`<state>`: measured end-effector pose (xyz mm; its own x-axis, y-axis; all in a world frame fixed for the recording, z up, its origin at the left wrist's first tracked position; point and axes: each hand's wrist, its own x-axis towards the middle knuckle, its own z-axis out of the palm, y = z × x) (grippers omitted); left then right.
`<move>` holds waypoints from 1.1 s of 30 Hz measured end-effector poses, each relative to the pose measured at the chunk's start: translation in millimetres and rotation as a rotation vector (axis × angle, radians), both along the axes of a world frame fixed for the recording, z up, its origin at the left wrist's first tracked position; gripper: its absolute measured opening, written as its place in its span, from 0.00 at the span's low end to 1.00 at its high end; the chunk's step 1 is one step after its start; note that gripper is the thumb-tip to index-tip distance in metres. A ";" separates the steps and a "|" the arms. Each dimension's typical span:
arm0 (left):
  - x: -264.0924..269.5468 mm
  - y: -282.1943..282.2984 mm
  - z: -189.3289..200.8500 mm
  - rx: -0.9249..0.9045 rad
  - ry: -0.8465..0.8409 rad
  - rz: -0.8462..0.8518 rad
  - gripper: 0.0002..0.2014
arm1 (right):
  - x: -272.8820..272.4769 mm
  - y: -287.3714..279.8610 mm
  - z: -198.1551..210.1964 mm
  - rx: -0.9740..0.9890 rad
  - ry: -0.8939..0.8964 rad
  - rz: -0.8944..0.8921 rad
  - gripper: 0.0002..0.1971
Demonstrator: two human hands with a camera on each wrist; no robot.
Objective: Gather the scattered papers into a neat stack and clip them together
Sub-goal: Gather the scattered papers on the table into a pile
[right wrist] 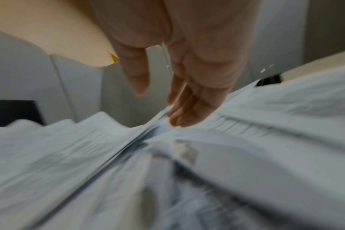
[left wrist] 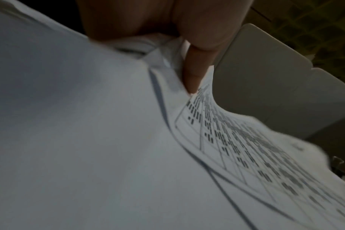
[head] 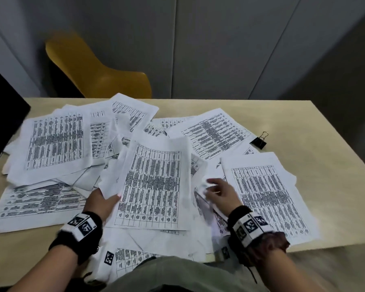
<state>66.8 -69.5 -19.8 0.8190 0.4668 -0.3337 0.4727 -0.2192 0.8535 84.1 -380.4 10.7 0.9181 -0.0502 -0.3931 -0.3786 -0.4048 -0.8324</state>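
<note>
Many printed sheets with tables lie scattered and overlapping over the beige table (head: 329, 165). My left hand (head: 112, 199) pinches a few sheets (head: 154, 186) by their near left edge, thumb on top, and lifts them slightly off the pile. In the left wrist view the thumb (left wrist: 195, 74) presses on the held sheets (left wrist: 236, 140). My right hand (head: 214, 187) reaches into the pile just right of them, fingers fairly straight, and its fingertips (right wrist: 179, 119) touch loose paper edges (right wrist: 140, 140). A black binder clip (head: 259, 140) lies on bare table at the far right, beyond the papers.
A yellow chair (head: 97, 70) stands behind the table against grey wall panels. A dark flat object (head: 2, 114) sits at the table's left edge. Some sheets (head: 131, 260) hang over the near edge onto my lap. Bare tabletop shows along the right side.
</note>
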 end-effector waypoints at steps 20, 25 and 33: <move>-4.8 28.0 -36.6 -0.205 0.074 0.044 0.14 | 10.1 -114.1 -7.2 -0.770 0.309 -0.320 0.47; -6.5 19.6 -18.6 -0.131 0.097 0.074 0.17 | 17.2 -131.5 -9.6 -0.723 0.395 -0.323 0.54; -9.3 14.4 -13.8 -0.145 0.087 0.058 0.17 | 15.3 -130.4 -8.8 -0.718 0.413 -0.434 0.56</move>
<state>57.4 -55.1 -33.6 0.7569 0.4546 -0.4695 0.5548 -0.0672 0.8293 99.5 -510.8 1.9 0.5566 -0.7133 -0.4260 -0.8272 -0.5237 -0.2039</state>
